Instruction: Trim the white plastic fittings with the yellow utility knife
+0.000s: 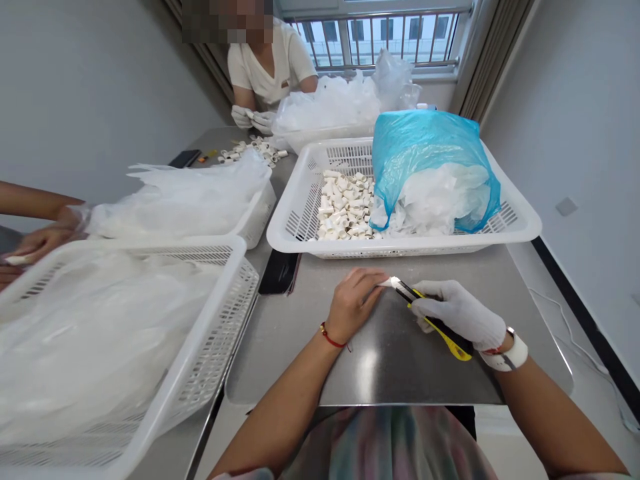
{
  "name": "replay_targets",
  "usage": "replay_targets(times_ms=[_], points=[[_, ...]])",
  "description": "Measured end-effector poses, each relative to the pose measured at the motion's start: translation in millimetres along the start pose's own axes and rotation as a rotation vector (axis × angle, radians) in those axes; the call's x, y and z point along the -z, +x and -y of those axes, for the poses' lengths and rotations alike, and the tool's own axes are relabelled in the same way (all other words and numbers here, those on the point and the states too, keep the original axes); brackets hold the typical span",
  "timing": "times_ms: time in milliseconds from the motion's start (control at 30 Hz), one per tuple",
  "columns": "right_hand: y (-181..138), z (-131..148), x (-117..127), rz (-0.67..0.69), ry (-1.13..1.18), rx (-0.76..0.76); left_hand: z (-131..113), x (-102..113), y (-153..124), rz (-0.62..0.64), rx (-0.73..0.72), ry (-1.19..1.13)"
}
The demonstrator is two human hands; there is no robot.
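Note:
My bare left hand (356, 300) rests low over the metal tabletop, a red cord bracelet on its wrist. Its fingertips pinch a small white piece (385, 283), mostly hidden by the fingers. My right hand (457, 312), in a white glove with a white watch strap behind it, is wrapped round a yellow and black utility knife (440, 328). The knife points up and left, its blade end at the white piece. Beyond my hands, a white plastic basket (400, 247) holds a pile of short white tube fittings (345, 205).
A blue plastic bag (425, 137) of white film fills the basket's right half. At left stand a white basket (170, 407) of clear plastic bags and a co-worker's hands (45, 243). A phone (278, 272) lies beside them. Another gloved person (273, 67) sits across.

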State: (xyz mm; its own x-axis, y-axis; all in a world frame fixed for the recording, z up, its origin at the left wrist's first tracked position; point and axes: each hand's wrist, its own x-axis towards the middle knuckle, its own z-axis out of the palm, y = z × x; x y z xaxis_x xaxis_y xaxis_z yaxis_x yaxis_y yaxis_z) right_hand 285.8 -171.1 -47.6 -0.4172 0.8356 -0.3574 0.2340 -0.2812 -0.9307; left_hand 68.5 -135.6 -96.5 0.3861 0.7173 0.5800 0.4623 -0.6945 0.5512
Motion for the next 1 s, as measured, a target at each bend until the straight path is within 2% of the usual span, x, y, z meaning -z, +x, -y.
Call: replay_targets(times_ms=[100,200,300,433,533,667,800,1000], points=[[0,3,0,0.063,0.205,-0.103,-2,-1,-1,-0.038,0.022,0.023],[0,2,-1,0.032,0.141,-0.04,-2,-4,-1,-0.077,0.131,-0.069],[2,-3,-1,-0.142,-0.137,0.136,-1,-6,3,-0.124,0.376,-0.27],[5,-13,-2,-0.41,-0.577,0.336,2,-4,8,-0.121,0.699,-0.592],[5,-19,-4,-0.48,-0.849,0.407,6,-2,10,-0.172,0.855,-0.871],[6,-20,-7,-0.517,-1.086,0.439,9,-1,11,-0.215,1.04,-1.204],[8,-21,-6,-0.556,-1.239,0.429,11,0,12,-0.182,1.123,-1.322],[10,-23,-5,-0.562,-1.312,0.43,10,0,11,-0.098,1.158,-1.37]])
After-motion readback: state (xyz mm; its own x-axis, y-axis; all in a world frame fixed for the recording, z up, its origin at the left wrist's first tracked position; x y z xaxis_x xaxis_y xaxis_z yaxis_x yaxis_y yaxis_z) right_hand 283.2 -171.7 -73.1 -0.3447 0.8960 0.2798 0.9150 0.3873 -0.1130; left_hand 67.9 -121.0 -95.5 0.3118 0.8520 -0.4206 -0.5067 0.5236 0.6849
